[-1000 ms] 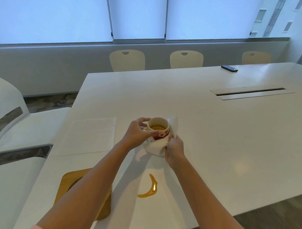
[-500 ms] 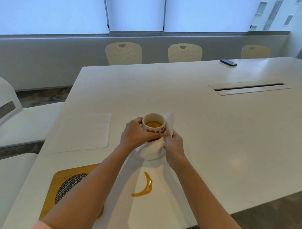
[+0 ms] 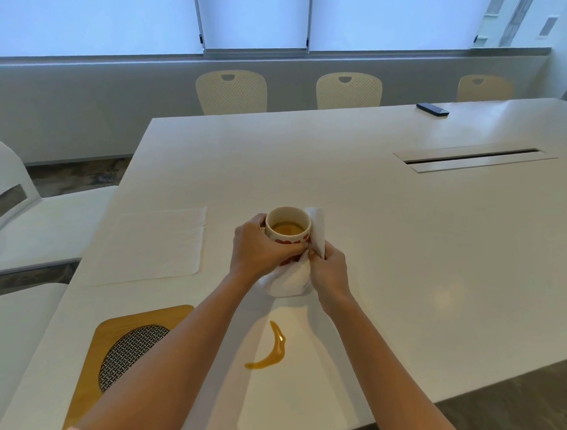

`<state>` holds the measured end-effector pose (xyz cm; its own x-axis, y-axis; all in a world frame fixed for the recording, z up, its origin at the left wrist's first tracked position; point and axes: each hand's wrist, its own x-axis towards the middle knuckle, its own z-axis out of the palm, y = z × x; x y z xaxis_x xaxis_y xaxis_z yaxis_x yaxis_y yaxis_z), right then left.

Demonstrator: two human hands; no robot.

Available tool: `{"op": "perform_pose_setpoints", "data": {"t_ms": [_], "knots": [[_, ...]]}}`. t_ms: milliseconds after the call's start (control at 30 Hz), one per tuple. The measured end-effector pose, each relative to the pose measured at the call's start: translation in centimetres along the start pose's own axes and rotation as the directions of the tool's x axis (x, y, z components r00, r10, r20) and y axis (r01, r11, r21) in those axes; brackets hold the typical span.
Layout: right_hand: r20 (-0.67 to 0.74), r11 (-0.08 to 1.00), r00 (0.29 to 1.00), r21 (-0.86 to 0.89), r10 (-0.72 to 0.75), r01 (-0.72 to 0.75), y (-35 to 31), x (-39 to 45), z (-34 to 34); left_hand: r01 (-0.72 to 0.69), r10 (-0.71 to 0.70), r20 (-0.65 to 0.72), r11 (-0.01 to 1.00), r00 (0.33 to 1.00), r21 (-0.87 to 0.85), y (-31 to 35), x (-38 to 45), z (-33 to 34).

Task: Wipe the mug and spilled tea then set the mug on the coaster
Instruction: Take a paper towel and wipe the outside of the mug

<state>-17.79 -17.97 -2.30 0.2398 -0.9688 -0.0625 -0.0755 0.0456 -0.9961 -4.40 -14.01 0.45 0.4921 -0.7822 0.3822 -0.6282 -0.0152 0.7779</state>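
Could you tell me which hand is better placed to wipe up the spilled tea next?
The right hand: it already grips the napkin against the mug, and the spilled tea lies just nearer the person on the table. The left hand is occupied holding the mug.

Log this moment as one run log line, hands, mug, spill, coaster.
left hand: grips mug | right hand: presses napkin to mug | spilled tea: unwiped | coaster: bare

One head-worn camera looks forward and down, close over the table (image 3: 355,186).
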Motion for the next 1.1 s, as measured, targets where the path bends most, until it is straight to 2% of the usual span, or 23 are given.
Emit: {"op": "perform_pose_setpoints", "data": {"t_ms": [200,367,467,567,767,933,1033,1100], "knots": [[0.048,0.999,0.999,0.025,0.023,-0.024,0.1,0.7,-0.5,-0.007,0.006,-0.032,1.0,0.999,-0.023,1.5,0.8,-0.6],[0.194,0.95,0.981,0.301,0.025,-0.083,-1.2,1.0,-1.7,-0.01,0.01,-0.043,1.0,0.999,-0.001,2.8,1.6,-1.3],[0.284,0.872,0.955,0.441,0.089,-0.213,-1.5,1.5,-2.0,-0.012,0.012,-0.033,1.0,0.999,0.002,3.4,2.0,-1.6],[0.351,0.738,0.921,0.575,0.166,-0.352,-1.7,2.0,-1.9,0.006,-0.006,-0.035,1.0,0.999,-0.012,4.0,2.3,-1.8],[0.451,0.513,0.888,0.743,0.09,-0.43,-1.6,1.9,-0.2,0.004,-0.006,-0.05,0.999,0.999,-0.041,5.7,2.7,-1.8],[0.623,0.465,0.782,0.699,-0.023,-0.543,-1.5,0.2,1.2,-0.003,-0.001,-0.061,0.998,0.998,-0.059,6.7,3.1,-1.9],[0.672,0.422,0.74,0.675,-0.013,-0.605,-2.0,-0.8,1.2,0.012,-0.016,-0.069,0.998,0.997,-0.055,6.7,3.4,-2.2],[0.67,0.406,0.742,0.672,0.022,-0.619,-2.4,-1.4,1.1,0.013,-0.017,-0.081,0.999,0.997,-0.049,6.6,3.5,-2.4]]}}
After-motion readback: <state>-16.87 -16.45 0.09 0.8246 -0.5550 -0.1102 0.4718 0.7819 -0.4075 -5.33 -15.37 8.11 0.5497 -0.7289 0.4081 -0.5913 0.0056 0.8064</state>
